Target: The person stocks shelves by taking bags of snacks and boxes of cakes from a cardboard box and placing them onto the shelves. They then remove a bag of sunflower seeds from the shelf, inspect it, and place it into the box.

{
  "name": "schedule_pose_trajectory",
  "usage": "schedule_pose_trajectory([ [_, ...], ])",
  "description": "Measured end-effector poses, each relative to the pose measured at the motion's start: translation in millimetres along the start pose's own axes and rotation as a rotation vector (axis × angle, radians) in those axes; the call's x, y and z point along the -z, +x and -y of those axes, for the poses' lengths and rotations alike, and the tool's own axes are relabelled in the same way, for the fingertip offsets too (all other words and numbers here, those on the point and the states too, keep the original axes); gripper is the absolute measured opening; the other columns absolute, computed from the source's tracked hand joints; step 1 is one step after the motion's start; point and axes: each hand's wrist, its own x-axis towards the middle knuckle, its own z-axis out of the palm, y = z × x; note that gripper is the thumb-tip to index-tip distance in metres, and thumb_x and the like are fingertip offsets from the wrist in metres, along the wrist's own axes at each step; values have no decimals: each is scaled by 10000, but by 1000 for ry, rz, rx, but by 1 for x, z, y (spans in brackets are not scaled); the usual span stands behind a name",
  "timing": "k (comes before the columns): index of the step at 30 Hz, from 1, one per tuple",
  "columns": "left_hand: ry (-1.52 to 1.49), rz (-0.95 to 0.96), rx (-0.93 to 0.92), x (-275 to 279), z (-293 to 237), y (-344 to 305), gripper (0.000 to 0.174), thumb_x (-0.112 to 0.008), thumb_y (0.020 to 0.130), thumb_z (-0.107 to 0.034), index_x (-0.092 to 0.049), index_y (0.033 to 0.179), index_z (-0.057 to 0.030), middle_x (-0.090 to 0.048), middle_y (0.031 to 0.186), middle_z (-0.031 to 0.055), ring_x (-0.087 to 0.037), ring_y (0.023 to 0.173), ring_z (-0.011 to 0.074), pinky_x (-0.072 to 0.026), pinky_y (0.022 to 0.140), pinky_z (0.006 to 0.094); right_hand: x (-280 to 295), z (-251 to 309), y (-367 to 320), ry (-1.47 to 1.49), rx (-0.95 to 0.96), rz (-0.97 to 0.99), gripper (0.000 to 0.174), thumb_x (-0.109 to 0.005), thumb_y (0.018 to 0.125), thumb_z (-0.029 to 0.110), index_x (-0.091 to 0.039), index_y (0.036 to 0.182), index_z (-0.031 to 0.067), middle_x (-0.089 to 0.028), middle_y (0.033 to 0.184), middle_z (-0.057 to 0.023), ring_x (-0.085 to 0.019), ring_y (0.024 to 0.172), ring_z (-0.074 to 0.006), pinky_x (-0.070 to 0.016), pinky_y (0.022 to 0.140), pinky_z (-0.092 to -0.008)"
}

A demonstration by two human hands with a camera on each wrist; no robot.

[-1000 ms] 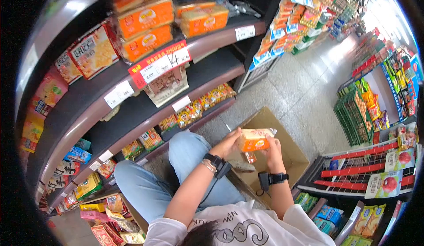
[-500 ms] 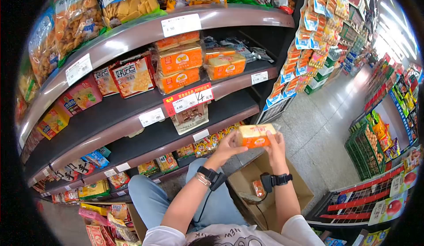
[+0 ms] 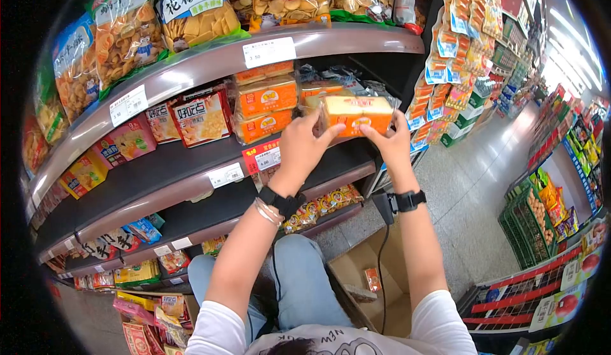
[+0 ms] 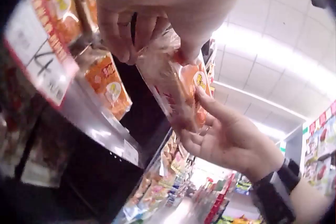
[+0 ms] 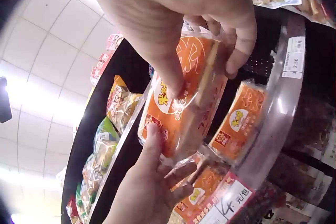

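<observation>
Both hands hold an orange-and-cream packet of packaged snack (image 3: pixel 358 114) in clear wrap, raised in front of the middle shelf. My left hand (image 3: pixel 304 146) grips its left end, thumb on the orange front. At the other end, my right hand (image 3: pixel 389 143) pinches it, its thumb also pressed on the front, as the right wrist view shows on the packet (image 5: pixel 181 92). Right behind it on the shelf sits a similar orange packet (image 3: pixel 318 90), partly covered by the held one. To the left stand stacked orange packets (image 3: pixel 266 97) of the same look.
The shelf edge (image 3: pixel 191 189) curves below the hands, with a red price sign (image 3: pixel 261 157). Large snack bags (image 3: pixel 197 5) line the shelf above. An open cardboard box (image 3: pixel 401 285) with a small orange packet (image 3: pixel 372 279) in it stands on the floor. Hanging packs (image 3: pixel 445 56) border the shelf's right end.
Both hands have lifted the packet from above the cardboard box up and forward to the middle shelf. The head view has tilted up, bringing the upper snack bags into sight.
</observation>
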Motion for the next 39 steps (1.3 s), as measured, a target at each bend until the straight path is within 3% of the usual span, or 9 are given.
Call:
schedule_pose_trajectory([
  [1,-29,-73,-46,2,-1,6,621,-726,764,-451,-624,1141,32,-659,834,248,-675,781,345,-527,685,372,-2,-3,9,-34,18,-8,665,-823,711,134,-415,1206,-44,-549,1144,-149,-574,1027,-189,-494,859,-293],
  [5,-15,-208,-146,0,7,38,596,-721,778,-416,-615,1147,40,-657,792,239,-671,730,343,-521,650,388,-17,-3,47,49,78,97,662,-814,724,138,-423,1229,-34,-555,1161,-152,-565,1066,-198,-503,874,-308],
  [9,38,-220,-130,-4,9,56,540,-702,802,-329,-589,1177,42,-633,696,226,-650,674,361,-513,625,411,-26,-11,84,69,141,167,655,-804,736,129,-413,1235,-37,-543,1170,-164,-569,1080,-212,-512,881,-320],
  [15,-8,-180,-88,-14,15,72,542,-680,796,-216,-528,1254,32,-644,721,221,-655,692,352,-521,650,412,-33,-44,118,-1,219,153,723,-824,711,166,-390,1239,-70,-567,1126,-189,-576,1073,-235,-501,865,-336],
  [21,132,148,31,-13,20,75,668,-669,787,-206,-401,1317,99,-638,895,289,-636,859,421,-511,761,453,-39,-73,123,-130,191,99,730,-830,698,209,-412,1225,-73,-599,1108,-209,-608,1029,-254,-491,874,-341],
  [24,79,143,-37,-17,30,68,676,-656,794,-206,-376,1307,134,-611,975,326,-614,919,445,-500,812,455,-42,-71,113,-260,206,65,731,-826,700,232,-416,1225,-68,-608,1100,-210,-619,1009,-273,-490,875,-350],
  [27,44,134,-73,-17,31,64,656,-647,797,-199,-387,1313,110,-597,999,339,-613,931,442,-496,837,450,-44,-64,113,-331,230,45,739,-824,699,251,-418,1229,-64,-610,1094,-214,-622,1008,-291,-492,871,-360],
  [33,108,66,-193,-27,41,56,550,-632,800,-176,-478,1266,71,-486,1229,363,-616,943,429,-492,867,438,-49,-77,131,-313,190,92,800,-826,688,285,-394,1258,-75,-609,1098,-241,-625,1014,-320,-494,870,-366],
  [39,123,98,-148,-26,37,49,491,-620,804,-164,-525,1234,52,-434,1301,356,-633,918,411,-493,877,433,-49,-86,135,-338,165,109,792,-815,701,300,-391,1252,-80,-613,1090,-249,-628,1014,-324,-500,861,-370],
])
